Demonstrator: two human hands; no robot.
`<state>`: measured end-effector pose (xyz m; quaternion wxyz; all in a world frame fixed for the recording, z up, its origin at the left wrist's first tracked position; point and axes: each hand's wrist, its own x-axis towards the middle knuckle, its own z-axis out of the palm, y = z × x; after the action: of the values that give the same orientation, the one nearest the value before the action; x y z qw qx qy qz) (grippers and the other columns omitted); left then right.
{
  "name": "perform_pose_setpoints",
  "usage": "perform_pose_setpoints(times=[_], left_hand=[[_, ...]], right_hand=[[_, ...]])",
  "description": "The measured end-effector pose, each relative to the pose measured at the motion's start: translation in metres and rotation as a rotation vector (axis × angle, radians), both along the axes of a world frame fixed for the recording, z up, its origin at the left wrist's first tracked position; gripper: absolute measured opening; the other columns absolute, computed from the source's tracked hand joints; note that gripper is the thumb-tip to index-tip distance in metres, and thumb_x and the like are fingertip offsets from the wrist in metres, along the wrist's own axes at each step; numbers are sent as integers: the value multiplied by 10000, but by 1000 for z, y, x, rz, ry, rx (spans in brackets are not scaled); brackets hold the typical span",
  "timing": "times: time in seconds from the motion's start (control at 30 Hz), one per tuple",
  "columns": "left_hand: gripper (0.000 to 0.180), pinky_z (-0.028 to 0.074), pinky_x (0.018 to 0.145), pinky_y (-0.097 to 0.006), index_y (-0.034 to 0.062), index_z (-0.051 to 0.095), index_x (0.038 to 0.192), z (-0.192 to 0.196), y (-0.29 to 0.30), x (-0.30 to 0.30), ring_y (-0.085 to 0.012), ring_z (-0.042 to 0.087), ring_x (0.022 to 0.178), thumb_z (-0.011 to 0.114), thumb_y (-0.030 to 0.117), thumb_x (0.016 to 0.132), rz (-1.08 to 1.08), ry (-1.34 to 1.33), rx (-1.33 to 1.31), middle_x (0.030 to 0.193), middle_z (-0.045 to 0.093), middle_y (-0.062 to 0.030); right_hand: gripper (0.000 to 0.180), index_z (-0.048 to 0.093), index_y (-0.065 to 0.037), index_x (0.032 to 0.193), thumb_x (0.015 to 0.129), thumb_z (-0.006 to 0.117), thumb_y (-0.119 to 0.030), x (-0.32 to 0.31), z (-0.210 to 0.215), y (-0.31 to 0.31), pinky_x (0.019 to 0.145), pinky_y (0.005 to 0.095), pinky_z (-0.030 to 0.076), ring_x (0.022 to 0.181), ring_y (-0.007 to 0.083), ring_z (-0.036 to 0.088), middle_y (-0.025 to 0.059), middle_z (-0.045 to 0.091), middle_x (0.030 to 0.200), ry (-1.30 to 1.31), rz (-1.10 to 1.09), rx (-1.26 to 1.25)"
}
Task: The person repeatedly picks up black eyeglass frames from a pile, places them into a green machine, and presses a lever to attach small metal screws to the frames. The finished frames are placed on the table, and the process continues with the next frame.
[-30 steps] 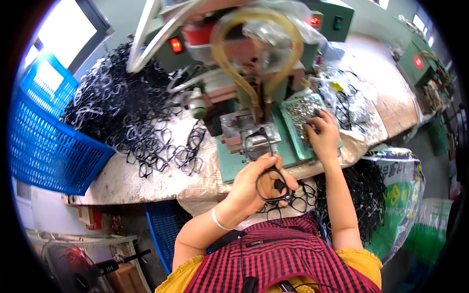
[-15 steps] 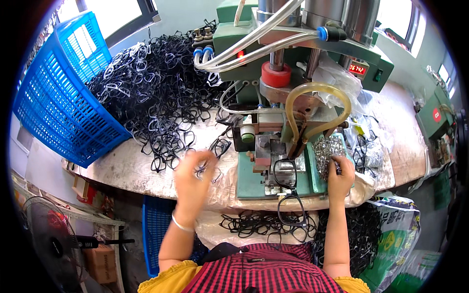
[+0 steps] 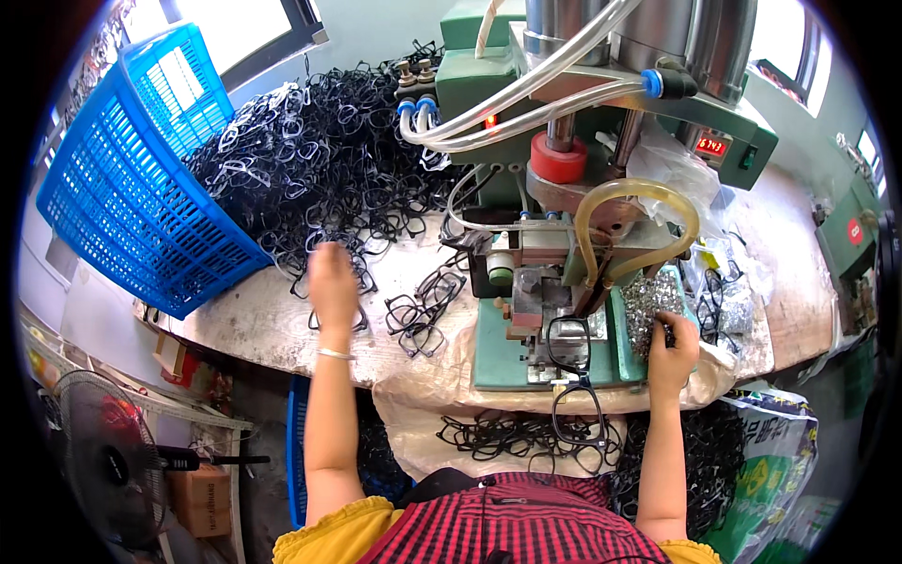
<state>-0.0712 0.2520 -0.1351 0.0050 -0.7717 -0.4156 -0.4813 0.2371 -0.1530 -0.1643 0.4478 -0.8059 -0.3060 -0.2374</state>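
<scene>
My left hand [image 3: 334, 289] reaches over the near edge of a big heap of black eyeglass frames [image 3: 301, 169]. It is blurred, so its finger pose is unclear. A small cluster of glasses frames [image 3: 418, 315] lies to its right. My right hand [image 3: 673, 355] is at the near right edge of a green tray [image 3: 634, 362] of small shiny metal parts [image 3: 650, 305]. Its thumb and fingers are pinched together; what is between them is too small to make out. A black eyeglass frame [image 3: 584, 383] hangs over the front of the green press [image 3: 498, 352], between my hands.
A blue plastic basket [image 3: 141, 188] leans on its side at the left. The press's cylinders and clear air hoses [image 3: 526, 80] rise above the work spot. More frames [image 3: 507, 434] lie below the table edge. A fan [image 3: 103, 461] stands lower left.
My left hand has moved left and away from me, from beside the small cluster to the heap. My right hand stays at the tray's edge. The whole view has shifted slightly.
</scene>
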Motion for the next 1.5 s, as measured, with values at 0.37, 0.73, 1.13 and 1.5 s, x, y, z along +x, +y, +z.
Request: perform_pose_setpoints(times=[0.37, 0.73, 1.13, 1.5], left_hand=[[156, 492, 844, -425, -1, 649, 1036, -99, 77, -61, -364, 621, 931, 608, 139, 982, 159, -128, 48, 990, 659, -174], [143, 523, 716, -284, 48, 622, 1120, 41, -121, 56, -171, 634, 854, 524, 133, 1061, -784, -906, -435, 1032, 659, -84], [152, 621, 674, -370, -52, 583, 1101, 121, -191, 98, -252, 686, 878, 519, 65, 1027, -1103, -636, -146, 1036, 648, -159], [240, 541, 896, -496, 94, 721, 982, 76, -220, 99, -252, 690, 819, 768, 94, 747, -1361, 50, 205, 1049, 756, -58]], right_hand=[[154, 729, -21, 926, 784, 695, 27, -30, 58, 21, 845, 338, 510, 911, 214, 672, 86, 710, 923, 314, 388, 252], [401, 594, 19, 1171, 801, 742, -24, -69, 84, 65, 852, 262, 484, 890, 103, 633, 41, 670, 918, 711, 552, 486], [510, 511, 28, 1328, 852, 694, 2, -93, 116, 65, 913, 302, 491, 1019, 152, 658, 101, 705, 1081, 916, 661, 594], [283, 727, -76, 1032, 764, 777, -154, 9, 19, 3, 1091, 480, 408, 1307, 408, 504, 219, 628, 1246, 64, -24, -316]])
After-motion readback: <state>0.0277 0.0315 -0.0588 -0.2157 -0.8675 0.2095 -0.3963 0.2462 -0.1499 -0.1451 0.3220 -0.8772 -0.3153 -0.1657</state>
